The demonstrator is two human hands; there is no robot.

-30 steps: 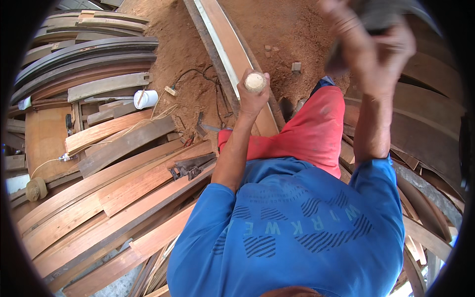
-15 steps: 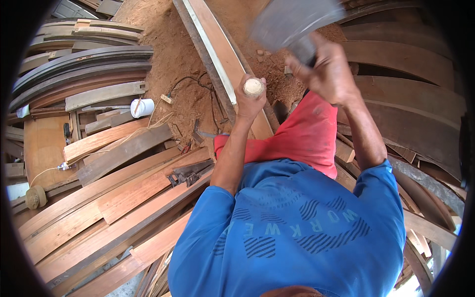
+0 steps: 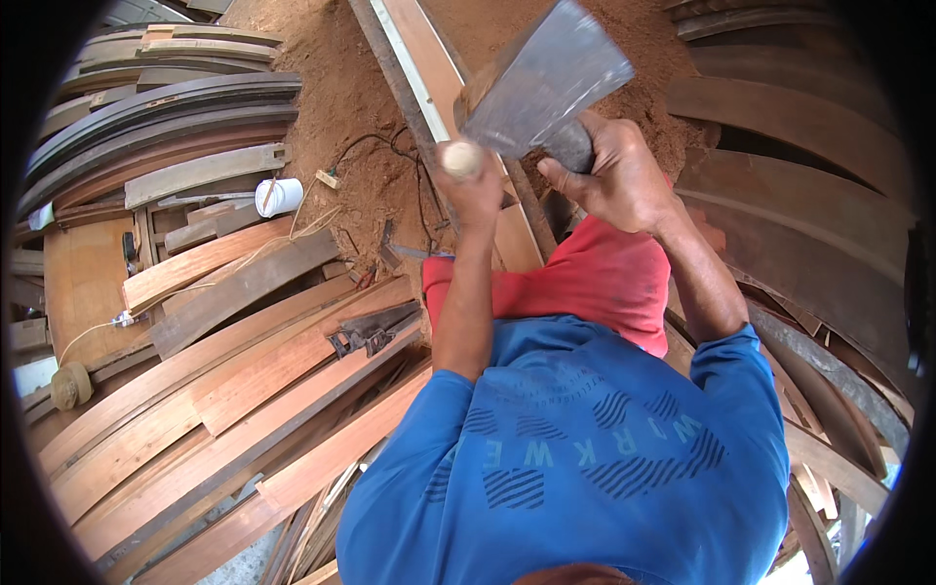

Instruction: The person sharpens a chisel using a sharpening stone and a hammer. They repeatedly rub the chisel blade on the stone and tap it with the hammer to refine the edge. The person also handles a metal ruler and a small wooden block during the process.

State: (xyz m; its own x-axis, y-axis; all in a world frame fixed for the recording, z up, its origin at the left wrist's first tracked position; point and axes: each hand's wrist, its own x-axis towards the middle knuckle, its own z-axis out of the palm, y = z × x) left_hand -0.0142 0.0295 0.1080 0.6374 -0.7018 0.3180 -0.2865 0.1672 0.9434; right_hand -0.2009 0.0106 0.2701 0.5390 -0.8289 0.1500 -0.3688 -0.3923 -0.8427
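My left hand is closed around an upright chisel-like tool whose round, pale wooden handle end points up; its lower part is hidden under the fist. My right hand grips the short dark handle of a mallet with a broad grey, wedge-shaped head. One corner of that head is just beside the handle end in my left fist; whether they touch I cannot tell. Beneath both hands runs a long reddish wooden board with a pale edge. A dark notch shows in it beside my left hand.
Sawdust covers the ground, with a dark cable on it. At left are stacked planks, a white bucket and a dark power tool. Large dark boards are stacked at right.
The mallet has swung down and to the left, toward the handle in my left fist. My left hand has shifted slightly left along with that tool.
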